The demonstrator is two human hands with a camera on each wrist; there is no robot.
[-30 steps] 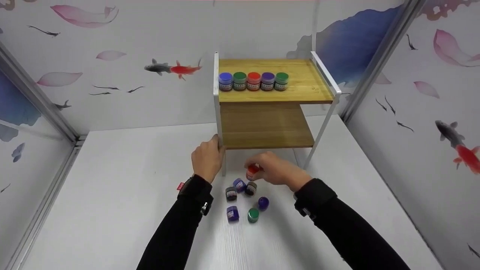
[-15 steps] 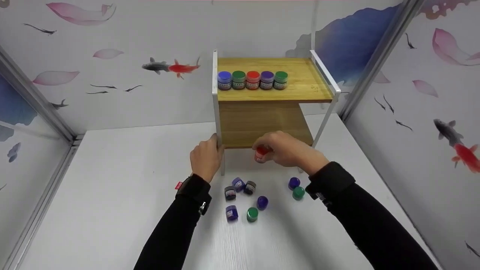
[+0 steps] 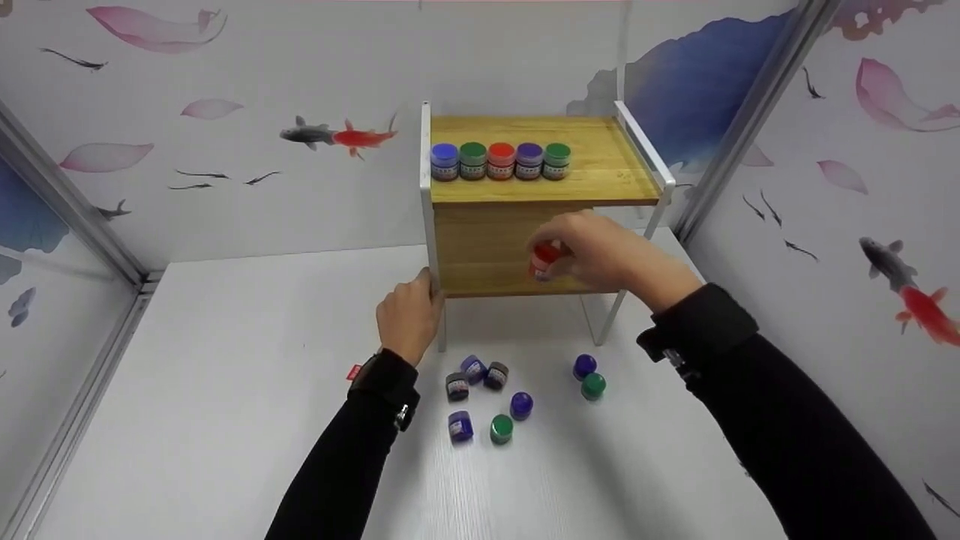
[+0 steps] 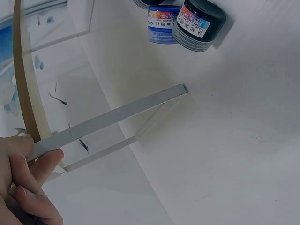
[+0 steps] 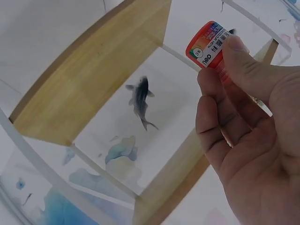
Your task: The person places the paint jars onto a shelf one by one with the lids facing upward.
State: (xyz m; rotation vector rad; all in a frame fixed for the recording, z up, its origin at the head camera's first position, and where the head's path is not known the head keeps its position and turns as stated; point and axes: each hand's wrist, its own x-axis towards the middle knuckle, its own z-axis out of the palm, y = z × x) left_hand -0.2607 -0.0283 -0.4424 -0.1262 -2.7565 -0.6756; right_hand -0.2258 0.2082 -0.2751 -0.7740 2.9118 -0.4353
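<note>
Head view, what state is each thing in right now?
Red jar: held above the table.
Right hand: pinching the red jar.
Rack: standing upright.
Left hand: gripping the rack's leg.
Five shelf jars: upright, in a row.
Eight loose jars: scattered on the table; whether sealed, unclear.

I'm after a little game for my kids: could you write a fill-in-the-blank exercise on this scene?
The right hand pinches a ____ jar in its fingers.
The left hand grips a shelf leg on the ____ side (left or right).
The row of jars on the top board numbers ____.
The row's leftmost jar has a ____ lid.
Missing words: red; left; five; blue.
</note>
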